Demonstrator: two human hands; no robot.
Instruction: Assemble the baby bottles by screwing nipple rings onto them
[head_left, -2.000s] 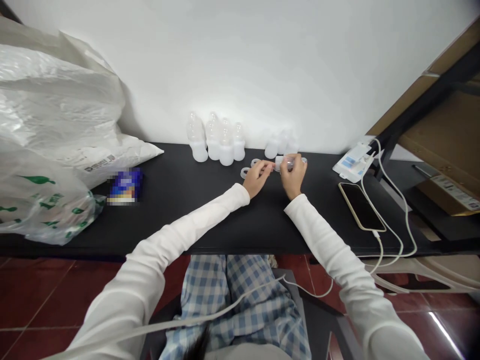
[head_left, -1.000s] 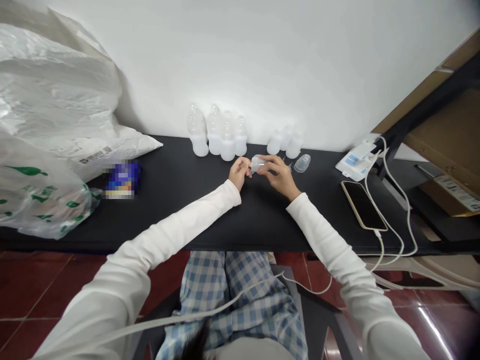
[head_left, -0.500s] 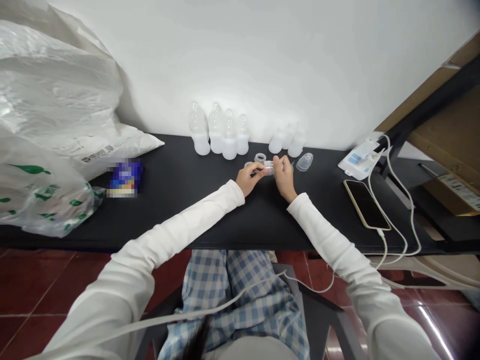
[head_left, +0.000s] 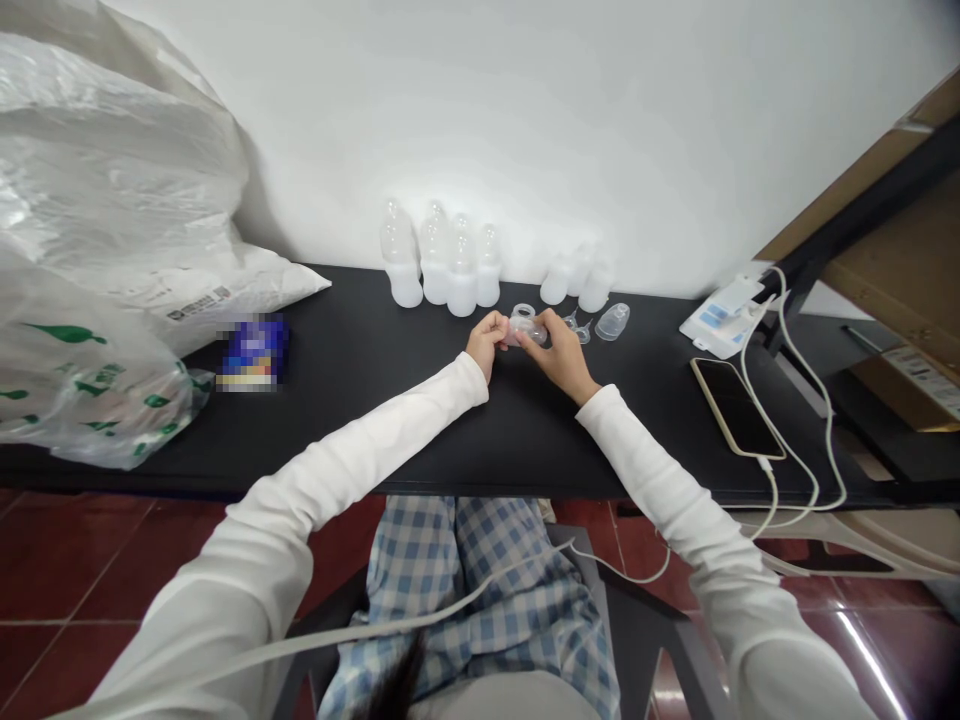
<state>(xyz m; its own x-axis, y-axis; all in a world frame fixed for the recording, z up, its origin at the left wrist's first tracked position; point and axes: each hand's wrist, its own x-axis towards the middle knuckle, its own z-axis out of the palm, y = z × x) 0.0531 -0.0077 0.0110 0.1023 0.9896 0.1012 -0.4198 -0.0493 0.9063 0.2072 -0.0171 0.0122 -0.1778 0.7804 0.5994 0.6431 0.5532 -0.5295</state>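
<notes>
My left hand [head_left: 486,343] and my right hand [head_left: 561,353] meet over the middle of the black table [head_left: 420,420]. Both pinch a small clear plastic bottle part [head_left: 523,328] between their fingertips. A white ring [head_left: 523,311] lies just behind it. Right of my hands lie a clear cap [head_left: 613,321] and small clear teats [head_left: 576,327]. Several white capped bottles [head_left: 442,260] stand in a cluster at the wall, and three shorter bottle bodies [head_left: 576,283] stand to their right.
Large plastic bags [head_left: 97,240] fill the table's left end, with a blue packet [head_left: 251,352] beside them. A phone [head_left: 736,405] on a white cable and a white charger pack [head_left: 720,315] lie at the right. A shelf frame [head_left: 862,210] rises at far right.
My hands drew the clear part a little nearer and turned it between the fingertips. The view shifted slightly; the bottles on the table stayed where they were.
</notes>
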